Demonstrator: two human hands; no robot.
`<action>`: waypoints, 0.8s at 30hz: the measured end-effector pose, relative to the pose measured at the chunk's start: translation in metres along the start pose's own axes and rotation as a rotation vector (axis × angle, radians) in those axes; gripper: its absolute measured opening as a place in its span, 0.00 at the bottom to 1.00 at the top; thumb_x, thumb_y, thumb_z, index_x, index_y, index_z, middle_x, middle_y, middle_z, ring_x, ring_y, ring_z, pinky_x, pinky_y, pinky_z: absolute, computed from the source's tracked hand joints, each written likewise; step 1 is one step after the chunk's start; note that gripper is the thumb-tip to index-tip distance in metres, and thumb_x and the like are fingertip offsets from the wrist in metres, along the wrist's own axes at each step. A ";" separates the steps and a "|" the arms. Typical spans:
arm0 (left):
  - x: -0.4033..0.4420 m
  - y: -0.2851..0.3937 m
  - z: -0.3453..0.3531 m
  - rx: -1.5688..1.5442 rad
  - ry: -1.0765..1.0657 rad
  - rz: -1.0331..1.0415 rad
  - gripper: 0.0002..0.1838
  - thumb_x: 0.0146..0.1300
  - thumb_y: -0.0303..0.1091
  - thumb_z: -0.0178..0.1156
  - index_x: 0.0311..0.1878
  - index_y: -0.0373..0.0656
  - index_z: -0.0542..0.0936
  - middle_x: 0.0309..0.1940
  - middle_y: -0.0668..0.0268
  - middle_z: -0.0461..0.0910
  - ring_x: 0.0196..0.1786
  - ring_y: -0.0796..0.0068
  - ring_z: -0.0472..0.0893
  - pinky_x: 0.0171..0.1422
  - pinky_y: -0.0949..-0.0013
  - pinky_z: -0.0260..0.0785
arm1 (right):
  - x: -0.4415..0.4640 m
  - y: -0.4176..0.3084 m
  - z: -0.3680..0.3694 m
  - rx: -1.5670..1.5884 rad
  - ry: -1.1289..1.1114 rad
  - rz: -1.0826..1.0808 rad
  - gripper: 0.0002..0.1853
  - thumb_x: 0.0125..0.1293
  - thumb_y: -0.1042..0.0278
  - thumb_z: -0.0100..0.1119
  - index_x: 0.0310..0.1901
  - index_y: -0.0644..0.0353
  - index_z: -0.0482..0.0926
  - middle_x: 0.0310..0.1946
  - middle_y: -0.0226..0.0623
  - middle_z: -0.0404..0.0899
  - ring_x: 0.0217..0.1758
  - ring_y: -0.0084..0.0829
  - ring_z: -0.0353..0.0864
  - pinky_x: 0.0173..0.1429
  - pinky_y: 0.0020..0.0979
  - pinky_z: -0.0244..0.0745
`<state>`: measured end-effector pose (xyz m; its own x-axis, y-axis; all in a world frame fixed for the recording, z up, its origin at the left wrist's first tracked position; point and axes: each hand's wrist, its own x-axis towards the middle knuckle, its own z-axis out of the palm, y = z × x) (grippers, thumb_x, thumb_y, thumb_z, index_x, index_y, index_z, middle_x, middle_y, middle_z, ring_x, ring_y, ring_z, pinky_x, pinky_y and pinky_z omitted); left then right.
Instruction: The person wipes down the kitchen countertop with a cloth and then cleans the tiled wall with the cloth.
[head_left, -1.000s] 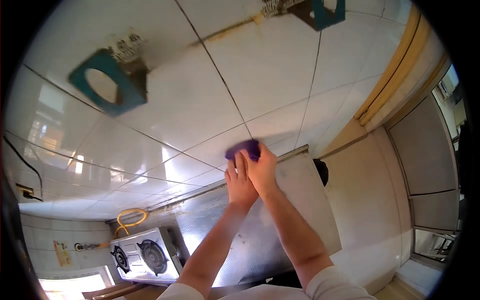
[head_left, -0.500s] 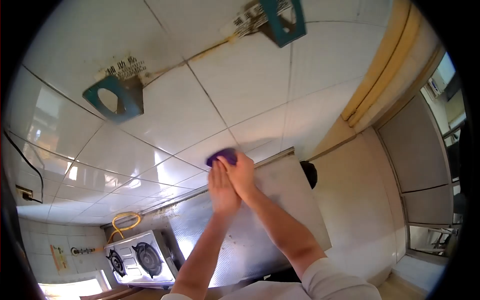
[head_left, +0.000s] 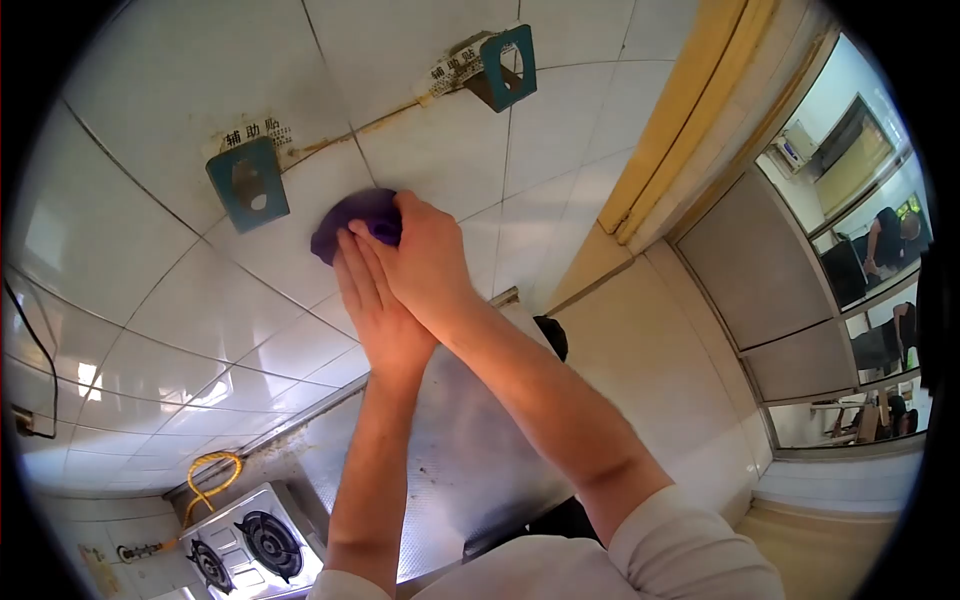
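Observation:
A crumpled purple cloth (head_left: 345,218) lies against the white tiled wall (head_left: 430,130), below two teal wall brackets. My right hand (head_left: 430,250) is closed on the cloth's right side, with its thumb laid across it. Close beside it and partly under it, my left hand (head_left: 378,318) has its fingers stretched out straight, their tips touching the cloth's lower edge. Part of the left hand is hidden behind the right wrist.
The left teal bracket (head_left: 247,185) and right teal bracket (head_left: 508,68) stick out from the wall. Below are a metal counter (head_left: 450,430) and a two-burner gas stove (head_left: 250,545) with a yellow hose (head_left: 205,480). Glass panes at right show people.
Both hands and the purple cloth have moved up the wall, towards the brackets. More of the cloth shows now. The view has also shifted, with more of the right-hand window in sight.

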<state>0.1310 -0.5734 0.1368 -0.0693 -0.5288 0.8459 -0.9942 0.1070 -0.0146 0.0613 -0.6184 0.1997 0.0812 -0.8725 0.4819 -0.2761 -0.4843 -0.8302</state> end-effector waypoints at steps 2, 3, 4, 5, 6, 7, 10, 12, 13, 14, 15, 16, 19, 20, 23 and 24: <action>0.000 0.001 -0.001 -0.065 -0.031 -0.026 0.46 0.71 0.45 0.63 0.79 0.20 0.56 0.79 0.31 0.57 0.81 0.28 0.58 0.83 0.33 0.51 | 0.002 0.000 -0.002 -0.056 -0.054 -0.004 0.18 0.67 0.59 0.71 0.41 0.67 0.77 0.38 0.54 0.86 0.41 0.57 0.87 0.45 0.48 0.83; 0.002 0.003 -0.001 -0.069 -0.004 -0.040 0.46 0.70 0.47 0.63 0.78 0.20 0.58 0.79 0.32 0.59 0.80 0.28 0.59 0.82 0.34 0.53 | 0.004 0.002 -0.003 -0.093 -0.065 -0.036 0.18 0.66 0.58 0.71 0.41 0.66 0.78 0.38 0.54 0.86 0.41 0.57 0.87 0.45 0.48 0.83; 0.003 0.006 0.001 -0.071 0.023 -0.052 0.46 0.69 0.48 0.64 0.77 0.19 0.60 0.78 0.33 0.60 0.79 0.28 0.61 0.81 0.34 0.55 | 0.004 0.005 -0.004 -0.129 -0.076 -0.069 0.19 0.66 0.57 0.71 0.42 0.66 0.78 0.38 0.54 0.86 0.42 0.57 0.87 0.45 0.49 0.83; 0.005 0.010 0.003 -0.071 0.050 -0.067 0.46 0.69 0.49 0.64 0.75 0.19 0.62 0.78 0.33 0.62 0.78 0.28 0.63 0.80 0.35 0.57 | 0.007 0.010 -0.006 -0.163 -0.090 -0.102 0.19 0.65 0.56 0.72 0.42 0.66 0.78 0.38 0.54 0.86 0.42 0.57 0.87 0.46 0.50 0.83; 0.006 0.015 0.008 -0.110 0.024 -0.087 0.47 0.68 0.50 0.64 0.77 0.20 0.60 0.79 0.33 0.59 0.80 0.28 0.60 0.82 0.34 0.53 | 0.012 0.013 -0.011 -0.191 -0.078 -0.102 0.20 0.65 0.55 0.71 0.42 0.66 0.79 0.37 0.55 0.86 0.41 0.58 0.87 0.45 0.50 0.83; 0.007 0.024 0.015 -0.148 -0.003 -0.109 0.49 0.68 0.51 0.65 0.78 0.21 0.59 0.80 0.32 0.56 0.81 0.28 0.57 0.83 0.34 0.50 | 0.017 0.019 -0.020 -0.216 -0.069 -0.100 0.20 0.66 0.54 0.71 0.42 0.66 0.79 0.36 0.56 0.86 0.40 0.58 0.87 0.44 0.50 0.83; 0.021 0.061 0.044 -0.227 -0.061 -0.132 0.51 0.66 0.54 0.65 0.77 0.20 0.59 0.81 0.32 0.56 0.82 0.30 0.56 0.85 0.36 0.46 | 0.039 0.053 -0.062 -0.214 -0.021 -0.104 0.19 0.66 0.55 0.71 0.42 0.66 0.82 0.33 0.57 0.87 0.39 0.60 0.87 0.42 0.50 0.83; 0.039 0.093 0.068 -0.220 -0.072 -0.116 0.48 0.63 0.50 0.65 0.74 0.18 0.64 0.78 0.32 0.61 0.80 0.29 0.61 0.83 0.36 0.51 | 0.060 0.081 -0.095 -0.203 0.006 -0.100 0.18 0.67 0.56 0.71 0.42 0.66 0.83 0.33 0.58 0.87 0.39 0.60 0.87 0.42 0.49 0.84; 0.048 0.111 0.080 -0.216 -0.063 -0.117 0.45 0.60 0.45 0.65 0.72 0.16 0.67 0.75 0.30 0.65 0.78 0.27 0.64 0.81 0.36 0.55 | 0.071 0.092 -0.114 -0.196 0.016 -0.096 0.18 0.67 0.57 0.71 0.41 0.67 0.84 0.32 0.58 0.86 0.38 0.60 0.88 0.42 0.48 0.84; 0.059 0.128 0.093 -0.229 -0.044 -0.079 0.42 0.58 0.38 0.64 0.70 0.16 0.68 0.74 0.29 0.65 0.77 0.26 0.64 0.80 0.36 0.56 | 0.082 0.102 -0.134 -0.162 0.015 -0.101 0.18 0.68 0.56 0.71 0.41 0.68 0.85 0.31 0.58 0.86 0.36 0.59 0.88 0.40 0.47 0.83; 0.066 0.146 0.110 -0.230 -0.002 -0.044 0.41 0.55 0.33 0.64 0.70 0.15 0.68 0.74 0.29 0.65 0.77 0.26 0.64 0.80 0.36 0.56 | 0.093 0.118 -0.152 -0.150 -0.004 -0.087 0.22 0.67 0.51 0.70 0.41 0.68 0.84 0.32 0.60 0.86 0.37 0.62 0.86 0.41 0.53 0.82; 0.069 0.168 0.125 -0.237 -0.057 -0.111 0.42 0.51 0.31 0.64 0.70 0.16 0.68 0.75 0.29 0.64 0.78 0.28 0.63 0.81 0.36 0.55 | 0.104 0.135 -0.173 -0.161 -0.030 -0.072 0.22 0.67 0.51 0.70 0.41 0.68 0.84 0.32 0.60 0.86 0.37 0.62 0.87 0.41 0.52 0.82; 0.083 0.233 0.169 -0.402 -0.205 -0.195 0.47 0.46 0.27 0.63 0.75 0.21 0.65 0.78 0.36 0.62 0.80 0.34 0.60 0.83 0.42 0.55 | 0.126 0.193 -0.230 -0.121 0.045 -0.024 0.20 0.68 0.55 0.71 0.41 0.68 0.85 0.32 0.59 0.87 0.36 0.58 0.89 0.40 0.47 0.83; 0.092 0.252 0.178 -0.426 -0.261 -0.186 0.45 0.55 0.28 0.61 0.77 0.21 0.62 0.78 0.33 0.62 0.81 0.33 0.60 0.83 0.38 0.53 | 0.131 0.210 -0.249 -0.061 0.050 0.022 0.19 0.69 0.55 0.71 0.40 0.68 0.84 0.31 0.57 0.87 0.34 0.56 0.89 0.38 0.45 0.82; 0.101 0.286 0.193 -0.329 -0.242 -0.173 0.44 0.51 0.26 0.60 0.75 0.19 0.65 0.75 0.34 0.65 0.78 0.34 0.65 0.79 0.41 0.60 | 0.145 0.240 -0.284 -0.149 -0.049 0.038 0.19 0.70 0.55 0.70 0.39 0.68 0.84 0.30 0.56 0.87 0.33 0.55 0.89 0.38 0.45 0.82; 0.100 0.286 0.199 -0.289 -0.211 -0.168 0.43 0.52 0.25 0.58 0.75 0.20 0.65 0.75 0.35 0.66 0.78 0.35 0.65 0.79 0.42 0.61 | 0.148 0.235 -0.286 -0.166 -0.037 0.025 0.19 0.69 0.54 0.71 0.39 0.67 0.84 0.30 0.56 0.87 0.33 0.55 0.88 0.38 0.45 0.82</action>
<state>-0.1769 -0.7632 0.1116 0.0473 -0.7175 0.6950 -0.9310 0.2205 0.2910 -0.2660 -0.8421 0.1559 0.1063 -0.8876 0.4482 -0.4328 -0.4471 -0.7828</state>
